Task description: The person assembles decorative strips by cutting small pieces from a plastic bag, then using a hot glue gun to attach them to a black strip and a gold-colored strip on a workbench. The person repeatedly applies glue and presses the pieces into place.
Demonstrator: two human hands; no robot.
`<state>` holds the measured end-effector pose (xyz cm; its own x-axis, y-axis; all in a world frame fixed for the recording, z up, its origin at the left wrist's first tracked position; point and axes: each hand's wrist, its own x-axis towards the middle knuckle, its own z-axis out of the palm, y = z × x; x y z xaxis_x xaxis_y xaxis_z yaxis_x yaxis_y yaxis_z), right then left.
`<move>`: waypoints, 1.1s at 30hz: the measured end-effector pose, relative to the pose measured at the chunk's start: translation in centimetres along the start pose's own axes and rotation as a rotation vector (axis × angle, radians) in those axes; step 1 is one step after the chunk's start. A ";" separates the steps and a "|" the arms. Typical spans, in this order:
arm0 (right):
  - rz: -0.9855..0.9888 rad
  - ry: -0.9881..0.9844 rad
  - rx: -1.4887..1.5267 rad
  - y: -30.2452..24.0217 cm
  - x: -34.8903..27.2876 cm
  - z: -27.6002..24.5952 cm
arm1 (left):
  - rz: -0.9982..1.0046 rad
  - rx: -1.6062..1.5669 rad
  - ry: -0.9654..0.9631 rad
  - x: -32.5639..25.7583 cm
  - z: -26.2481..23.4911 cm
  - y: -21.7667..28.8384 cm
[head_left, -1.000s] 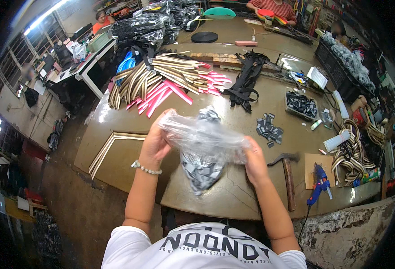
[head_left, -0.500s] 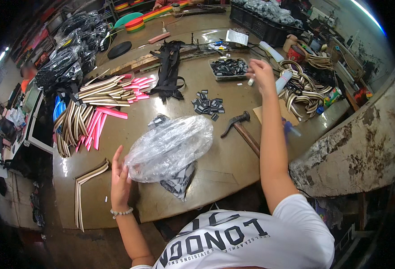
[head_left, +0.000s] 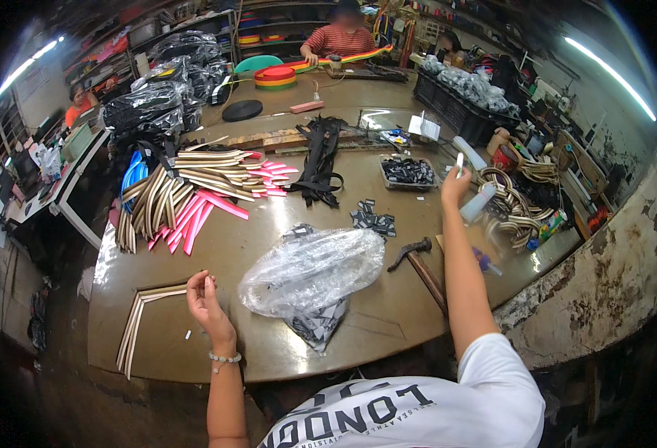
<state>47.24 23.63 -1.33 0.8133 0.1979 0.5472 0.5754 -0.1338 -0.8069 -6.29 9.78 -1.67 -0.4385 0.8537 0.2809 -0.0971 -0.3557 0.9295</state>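
My right hand (head_left: 455, 189) is raised over the right side of the table, its fingers closed on a small white stick-like piece (head_left: 460, 161). Beside it sits a clear tub (head_left: 407, 172) of small black tags. My left hand (head_left: 209, 305) hovers near the front left, thumb and fingertips drawn together; whatever they may pinch is too small to name. Between the hands lies a clear plastic bag (head_left: 310, 270), partly covering a grey and black patterned packet (head_left: 319, 327). Behind the bag is a loose pile of black tags (head_left: 373, 218). A hammer (head_left: 420, 270) rests to the right.
Cream-and-brown strips with pink ends (head_left: 194, 187) are heaped at the left; bent strips (head_left: 136, 313) lie near the front left edge. Black straps (head_left: 319, 160) cross the middle. Coiled piping (head_left: 504, 198) lies right. Across the table, a person (head_left: 339, 41) handles a striped band.
My left hand has drawn away from the bag, and its spread fingers have come together. The white piece now stands upright in my right hand. The view has tilted up, showing the far side.
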 end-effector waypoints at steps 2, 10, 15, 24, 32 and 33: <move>0.097 -0.267 0.642 -7.3 -3.4 -3.9 | 0.263 0.052 -0.174 0.0 1.9 2.3; 0.164 -1.962 0.934 -22.7 -17.1 -16.6 | 0.715 0.260 -0.833 -0.2 9.4 9.9; -0.350 -1.798 0.593 -21.6 -18.6 -17.7 | 1.159 0.587 -0.739 -1.3 7.6 8.4; -1.105 -0.935 0.930 -21.5 -16.1 -21.1 | -0.366 -0.232 -0.623 -2.7 4.2 10.0; -0.604 -0.756 2.059 -26.8 -18.4 -27.2 | -0.313 -0.434 -0.488 1.4 3.8 7.2; -0.585 -0.656 2.105 -26.9 -19.1 -26.9 | -0.319 -0.403 -0.486 2.1 4.1 6.7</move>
<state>18.53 -2.65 15.86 0.2646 0.0665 0.9621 -0.5661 0.8184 0.0992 -4.23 10.72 6.09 0.1064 0.9794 0.1717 -0.5192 -0.0926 0.8496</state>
